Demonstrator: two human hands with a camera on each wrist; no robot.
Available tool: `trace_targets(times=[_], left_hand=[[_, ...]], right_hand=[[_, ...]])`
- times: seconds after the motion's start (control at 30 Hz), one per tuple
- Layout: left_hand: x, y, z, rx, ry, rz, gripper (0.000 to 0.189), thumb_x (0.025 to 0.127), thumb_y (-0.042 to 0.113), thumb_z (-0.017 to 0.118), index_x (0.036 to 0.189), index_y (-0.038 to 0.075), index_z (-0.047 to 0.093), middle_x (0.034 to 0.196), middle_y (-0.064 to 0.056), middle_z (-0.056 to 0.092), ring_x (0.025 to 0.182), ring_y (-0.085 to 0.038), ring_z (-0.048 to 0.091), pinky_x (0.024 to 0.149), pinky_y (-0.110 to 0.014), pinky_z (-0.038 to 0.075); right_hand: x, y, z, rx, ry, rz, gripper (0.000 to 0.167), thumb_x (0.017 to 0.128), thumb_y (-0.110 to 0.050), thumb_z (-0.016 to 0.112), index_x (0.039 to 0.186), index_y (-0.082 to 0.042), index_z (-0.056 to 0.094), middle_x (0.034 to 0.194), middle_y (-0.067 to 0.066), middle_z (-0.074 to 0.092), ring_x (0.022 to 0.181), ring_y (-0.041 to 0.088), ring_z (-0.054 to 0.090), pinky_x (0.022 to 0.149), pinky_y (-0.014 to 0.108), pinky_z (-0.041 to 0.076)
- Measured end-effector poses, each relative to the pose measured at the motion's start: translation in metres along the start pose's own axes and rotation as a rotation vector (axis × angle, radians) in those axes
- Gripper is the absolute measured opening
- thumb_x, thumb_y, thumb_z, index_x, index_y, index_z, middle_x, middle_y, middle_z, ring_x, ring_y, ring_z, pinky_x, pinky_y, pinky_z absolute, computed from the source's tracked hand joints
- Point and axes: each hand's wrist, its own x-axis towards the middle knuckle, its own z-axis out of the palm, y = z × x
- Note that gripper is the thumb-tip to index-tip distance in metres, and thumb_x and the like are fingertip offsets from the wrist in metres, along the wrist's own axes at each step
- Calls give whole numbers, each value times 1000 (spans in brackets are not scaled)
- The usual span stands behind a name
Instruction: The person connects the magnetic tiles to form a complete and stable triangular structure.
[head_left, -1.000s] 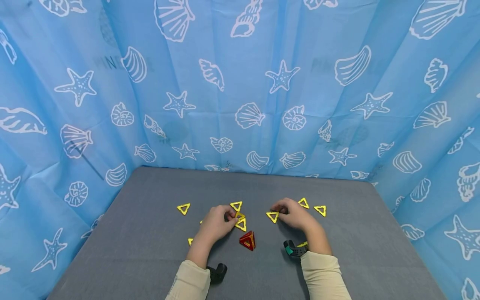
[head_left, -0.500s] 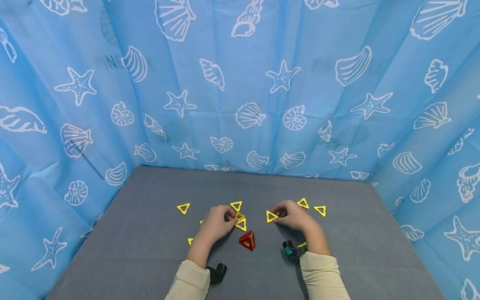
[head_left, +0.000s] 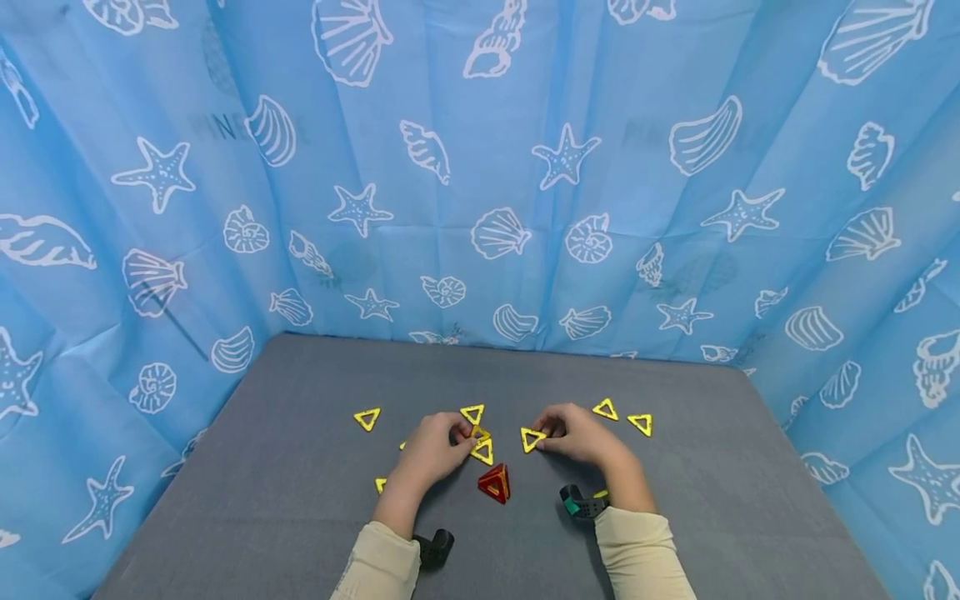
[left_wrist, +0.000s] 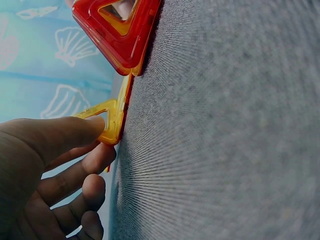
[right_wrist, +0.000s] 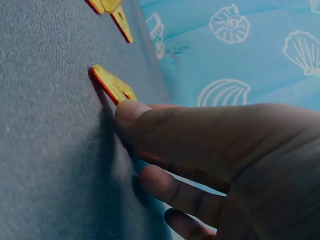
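My left hand point(head_left: 435, 446) pinches a yellow triangular magnetic tile point(left_wrist: 114, 125) between thumb and index finger, tilted up off the table. Flat beside it lie one yellow triangle tile point(head_left: 490, 452) on the near side and another yellow tile point(head_left: 472, 407) on the far side. To the right, my right hand point(head_left: 579, 434) grips one more yellow triangle point(head_left: 526, 440) by its edge, low over the cloth; in the right wrist view the thumb covers part of this tile point(right_wrist: 107, 82). A red pyramid of triangle tiles point(head_left: 493, 483) stands nearer the body, between the hands.
Loose yellow triangles lie around: one tile point(head_left: 367, 418) at far left, others partly behind the left arm, and two at right, a tile point(head_left: 606, 409) and its neighbour point(head_left: 641, 424). Another shows beside the right wrist. A blue shell-print curtain point(head_left: 480, 167) hangs behind the grey table point(head_left: 315, 375).
The right hand has slid a little left and nearer the body, carrying its yellow triangle toward the middle tiles. The left hand has stayed where it was.
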Motion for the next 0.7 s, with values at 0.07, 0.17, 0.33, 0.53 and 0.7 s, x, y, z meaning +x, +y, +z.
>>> trace_targets(times=[0.07, 0.17, 0.33, 0.53, 0.7], left_hand=[[0, 0, 0, -2, 0, -1, 4, 98, 18, 77, 98, 16, 74, 87, 4, 68, 73, -10, 59, 70, -34, 50], [-1, 1, 1, -4, 0, 1, 4, 98, 18, 77, 97, 16, 74, 86, 4, 68, 72, -11, 59, 70, -34, 51], [-1, 0, 3, 1, 4, 1, 5, 98, 20, 78, 97, 17, 74, 85, 5, 67, 72, -10, 59, 70, -34, 51], [-1, -1, 3, -2, 8, -11, 6, 98, 21, 78, 96, 18, 74, 84, 6, 66, 71, -10, 58, 70, -33, 51], [-1, -1, 1, -3, 14, 3, 6, 98, 20, 78, 96, 17, 73, 83, 6, 66, 70, -10, 58, 69, -33, 51]], right_hand=[[0, -1, 1, 12, -5, -3, 16, 94, -9, 81, 108, -2, 75, 94, 4, 71, 83, 13, 63, 74, 27, 53], [1, -3, 4, 17, -7, -2, 16, 94, -10, 81, 108, -3, 75, 94, 4, 71, 82, 11, 62, 73, 26, 53], [2, -5, 9, 23, -13, -9, 17, 94, -10, 81, 108, -3, 76, 93, 3, 71, 81, 12, 62, 71, 26, 53], [5, -8, 12, 34, -14, -7, 16, 94, -10, 81, 107, -3, 75, 91, 2, 70, 81, 15, 62, 70, 26, 52], [8, -9, 13, 27, -17, -17, 15, 94, -11, 81, 107, -4, 76, 91, 1, 70, 80, 13, 62, 69, 26, 52]])
